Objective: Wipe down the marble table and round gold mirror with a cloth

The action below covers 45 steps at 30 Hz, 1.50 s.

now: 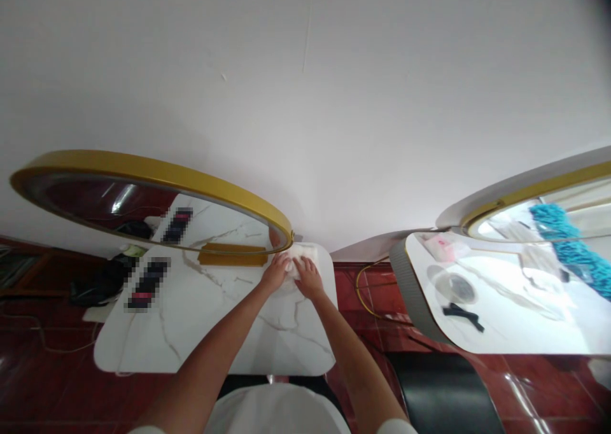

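Observation:
A white cloth [304, 251] lies bunched and partly folded at the back right corner of the white marble-patterned table [214, 332]. My left hand [275, 273] grips its left side, the fingers curled into the fabric. On the near right side of the cloth, my right hand [309, 279] holds it with bent fingers. Both hands rest low against the tabletop, close together. Part of the cloth is hidden under my fingers.
A gold-framed mirror [157, 170] leans out over the table's back left, above a gold bracket [233, 256]. A blurred dark object [147, 284] lies on the left. At right stand a second table [506, 338] with several items and a black chair [443, 389].

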Each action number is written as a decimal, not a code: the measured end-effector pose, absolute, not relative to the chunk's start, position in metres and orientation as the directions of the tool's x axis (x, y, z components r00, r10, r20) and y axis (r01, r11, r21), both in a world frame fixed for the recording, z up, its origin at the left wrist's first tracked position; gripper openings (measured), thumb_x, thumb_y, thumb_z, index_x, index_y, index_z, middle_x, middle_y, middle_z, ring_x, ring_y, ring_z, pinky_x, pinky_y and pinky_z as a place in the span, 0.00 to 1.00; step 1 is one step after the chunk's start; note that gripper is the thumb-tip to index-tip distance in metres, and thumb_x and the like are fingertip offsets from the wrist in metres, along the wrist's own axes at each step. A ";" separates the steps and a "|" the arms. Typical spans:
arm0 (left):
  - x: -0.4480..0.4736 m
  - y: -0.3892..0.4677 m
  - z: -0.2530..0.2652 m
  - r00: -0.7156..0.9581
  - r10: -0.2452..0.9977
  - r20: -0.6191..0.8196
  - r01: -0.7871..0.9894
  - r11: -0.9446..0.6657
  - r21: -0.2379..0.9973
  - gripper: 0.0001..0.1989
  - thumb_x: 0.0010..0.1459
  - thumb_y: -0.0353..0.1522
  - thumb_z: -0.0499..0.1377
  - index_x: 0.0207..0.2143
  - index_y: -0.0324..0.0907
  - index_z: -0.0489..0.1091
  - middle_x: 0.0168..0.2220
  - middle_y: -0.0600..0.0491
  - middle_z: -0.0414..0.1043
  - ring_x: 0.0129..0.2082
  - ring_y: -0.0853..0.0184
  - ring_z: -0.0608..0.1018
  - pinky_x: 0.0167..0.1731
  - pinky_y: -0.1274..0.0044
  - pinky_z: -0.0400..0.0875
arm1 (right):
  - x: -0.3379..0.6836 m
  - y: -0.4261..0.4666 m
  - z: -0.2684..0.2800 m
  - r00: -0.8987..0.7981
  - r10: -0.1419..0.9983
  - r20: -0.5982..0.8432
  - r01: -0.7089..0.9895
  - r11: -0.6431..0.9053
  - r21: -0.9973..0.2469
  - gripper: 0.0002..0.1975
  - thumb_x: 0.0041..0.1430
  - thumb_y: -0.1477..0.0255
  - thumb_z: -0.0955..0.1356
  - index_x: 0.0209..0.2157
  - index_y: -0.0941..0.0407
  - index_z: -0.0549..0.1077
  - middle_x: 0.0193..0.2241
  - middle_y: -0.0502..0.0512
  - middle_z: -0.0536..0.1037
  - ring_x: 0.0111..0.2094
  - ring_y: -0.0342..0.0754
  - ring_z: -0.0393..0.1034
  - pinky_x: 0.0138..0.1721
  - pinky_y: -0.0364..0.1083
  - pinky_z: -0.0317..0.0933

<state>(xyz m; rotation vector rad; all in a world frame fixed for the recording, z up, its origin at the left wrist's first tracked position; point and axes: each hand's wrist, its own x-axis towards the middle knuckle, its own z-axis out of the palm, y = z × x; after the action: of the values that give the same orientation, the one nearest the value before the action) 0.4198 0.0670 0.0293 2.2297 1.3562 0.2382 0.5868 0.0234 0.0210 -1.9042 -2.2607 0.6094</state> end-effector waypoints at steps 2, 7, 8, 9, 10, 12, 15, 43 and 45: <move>0.422 0.069 0.030 0.486 0.866 -0.115 0.775 -0.367 0.514 0.22 0.56 0.24 0.51 0.54 0.42 0.62 0.60 0.47 0.57 0.65 0.60 0.53 0.62 0.62 0.53 | 0.594 0.026 0.021 -0.216 0.965 -0.148 0.912 0.145 -0.383 0.40 0.54 0.72 0.68 0.65 0.49 0.48 0.64 0.57 0.51 0.64 0.56 0.43 0.61 0.55 0.44; 0.435 0.067 0.026 0.483 0.868 -0.112 0.776 -0.365 0.515 0.22 0.57 0.25 0.51 0.54 0.44 0.61 0.61 0.48 0.55 0.65 0.59 0.51 0.62 0.60 0.53 | 0.613 0.026 0.019 -0.227 0.967 -0.119 0.909 0.167 -0.382 0.41 0.56 0.72 0.68 0.66 0.48 0.44 0.65 0.56 0.49 0.64 0.55 0.43 0.62 0.55 0.43; 0.440 0.067 0.025 0.482 0.869 -0.111 0.777 -0.365 0.513 0.22 0.57 0.25 0.50 0.54 0.44 0.60 0.61 0.48 0.55 0.65 0.59 0.51 0.62 0.60 0.53 | 0.617 0.025 0.019 -0.225 0.968 -0.116 0.910 0.166 -0.380 0.41 0.56 0.72 0.67 0.66 0.48 0.42 0.65 0.56 0.49 0.64 0.55 0.43 0.62 0.55 0.42; 0.445 0.067 0.024 0.481 0.870 -0.109 0.778 -0.366 0.510 0.21 0.57 0.26 0.50 0.54 0.44 0.60 0.61 0.48 0.55 0.65 0.59 0.51 0.62 0.60 0.53 | 0.621 0.024 0.018 -0.222 0.968 -0.114 0.911 0.164 -0.379 0.42 0.57 0.72 0.67 0.66 0.49 0.41 0.66 0.56 0.48 0.64 0.55 0.43 0.62 0.55 0.42; 0.450 0.066 0.023 0.479 0.871 -0.107 0.781 -0.367 0.506 0.21 0.57 0.26 0.50 0.54 0.44 0.60 0.61 0.48 0.56 0.65 0.58 0.50 0.62 0.60 0.53 | 0.624 0.023 0.017 -0.219 0.969 -0.113 0.911 0.161 -0.379 0.41 0.57 0.72 0.66 0.66 0.49 0.40 0.66 0.56 0.48 0.64 0.55 0.43 0.63 0.55 0.41; 0.461 0.064 0.022 0.474 0.875 -0.102 0.787 -0.369 0.495 0.21 0.57 0.25 0.50 0.54 0.43 0.61 0.60 0.47 0.56 0.65 0.58 0.50 0.62 0.60 0.52 | 0.631 0.021 0.015 -0.212 0.971 -0.114 0.913 0.155 -0.378 0.41 0.58 0.73 0.65 0.66 0.49 0.39 0.65 0.56 0.49 0.64 0.54 0.44 0.63 0.56 0.40; 0.472 0.056 0.022 0.471 0.877 -0.095 0.794 -0.374 0.479 0.21 0.57 0.25 0.50 0.54 0.41 0.61 0.59 0.45 0.57 0.65 0.58 0.49 0.62 0.61 0.51 | 0.638 0.013 0.011 -0.202 0.973 -0.112 0.913 0.145 -0.382 0.40 0.58 0.74 0.64 0.66 0.49 0.38 0.65 0.56 0.49 0.64 0.55 0.45 0.64 0.57 0.39; 0.466 -0.141 0.040 0.643 0.694 -0.324 0.727 -0.420 0.543 0.27 0.47 0.34 0.62 0.51 0.46 0.61 0.53 0.50 0.59 0.56 0.55 0.57 0.59 0.63 0.53 | 0.663 -0.208 0.022 -0.230 0.918 -0.323 0.887 0.061 -0.458 0.43 0.46 0.72 0.68 0.64 0.42 0.51 0.64 0.47 0.52 0.65 0.55 0.41 0.63 0.53 0.42; 0.469 -0.124 0.042 0.627 0.721 -0.295 0.734 -0.422 0.532 0.26 0.48 0.33 0.62 0.51 0.46 0.61 0.53 0.50 0.58 0.57 0.55 0.56 0.59 0.63 0.53 | 0.665 -0.188 0.024 -0.222 0.926 -0.306 0.891 0.065 -0.449 0.43 0.46 0.72 0.68 0.64 0.42 0.50 0.64 0.47 0.51 0.65 0.55 0.40 0.63 0.52 0.43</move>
<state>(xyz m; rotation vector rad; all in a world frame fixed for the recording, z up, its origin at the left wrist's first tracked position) 0.4691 -0.1239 0.0420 2.2149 1.1339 -0.0277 0.6646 -0.1877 0.0236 -1.9191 -2.2466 0.8676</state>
